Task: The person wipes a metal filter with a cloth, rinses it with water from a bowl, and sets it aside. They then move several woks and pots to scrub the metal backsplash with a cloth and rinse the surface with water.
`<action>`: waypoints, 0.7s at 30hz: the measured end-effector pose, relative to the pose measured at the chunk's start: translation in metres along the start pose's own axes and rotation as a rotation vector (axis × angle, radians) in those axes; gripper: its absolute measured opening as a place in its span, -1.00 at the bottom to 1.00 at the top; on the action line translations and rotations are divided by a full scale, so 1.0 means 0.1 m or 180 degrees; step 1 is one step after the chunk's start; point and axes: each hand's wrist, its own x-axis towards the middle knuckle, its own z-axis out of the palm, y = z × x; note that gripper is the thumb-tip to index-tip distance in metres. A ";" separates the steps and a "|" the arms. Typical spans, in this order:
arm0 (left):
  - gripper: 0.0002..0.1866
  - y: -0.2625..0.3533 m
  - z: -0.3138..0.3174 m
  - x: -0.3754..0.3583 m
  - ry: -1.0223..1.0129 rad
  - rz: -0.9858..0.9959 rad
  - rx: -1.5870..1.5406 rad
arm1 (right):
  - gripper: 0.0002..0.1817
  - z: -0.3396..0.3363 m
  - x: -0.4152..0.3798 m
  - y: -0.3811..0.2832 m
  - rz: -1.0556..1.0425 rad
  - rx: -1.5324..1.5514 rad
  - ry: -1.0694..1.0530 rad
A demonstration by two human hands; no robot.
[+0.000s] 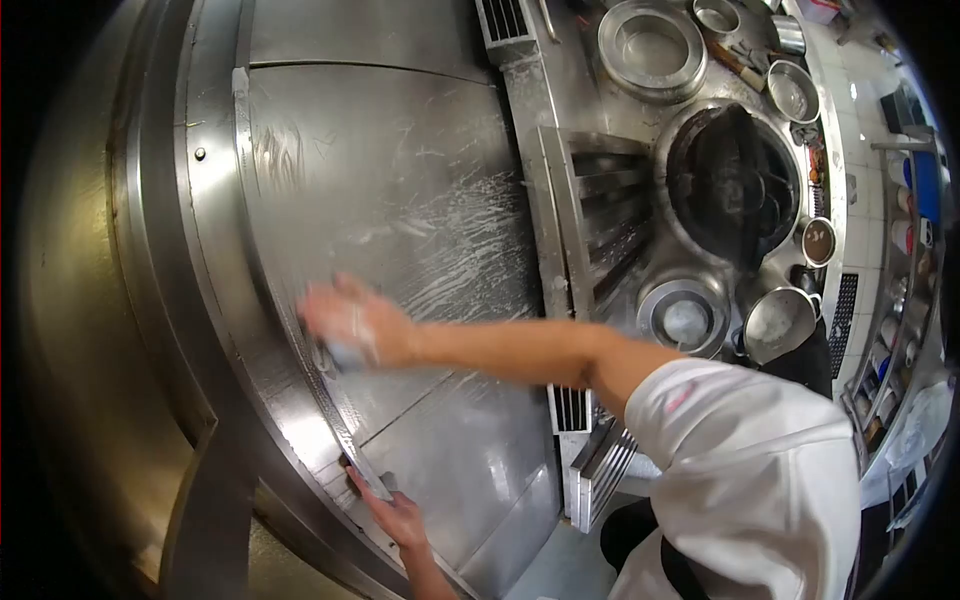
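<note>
My right hand point(362, 325), smeared by motion, presses a pale grey-blue pad or cloth point(350, 356) near the long metal rim point(330, 405) along the steel panel point(385, 160). The pad's exact kind is hidden by the blur and my fingers. White soapy streaks point(470, 240) cover much of the panel. Lower in the view, my left hand point(393, 512) is closed around the same rim, its fingers on one side and the thumb on the other.
A dark wok point(735, 185) sits on the steel range, beside a metal basin point(652, 50), a smaller bowl point(683, 316) and a handled pot point(780, 322). Slatted metal filters point(610, 190) lean alongside the panel. Shelves with containers point(905, 330) stand far right.
</note>
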 end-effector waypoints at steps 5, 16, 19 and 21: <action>-0.18 -0.20 -0.01 -0.13 -0.0183 -0.0215 0.0057 | -0.27 -0.24 1.62 1.63 0.2172 -0.0942 0.1130; -0.40 -0.23 0.04 -0.13 0.0009 -0.0011 0.0009 | -0.73 -0.58 1.57 1.69 0.1688 -0.1114 0.1881; -0.40 -0.28 0.03 -0.16 0.0029 -0.0001 0.0148 | -0.73 -0.24 1.95 1.64 0.2477 0.0543 0.2340; -0.40 -0.27 0.06 -0.16 0.0094 0.0072 0.0072 | -0.59 -0.07 1.55 1.04 0.1051 -0.0015 0.1905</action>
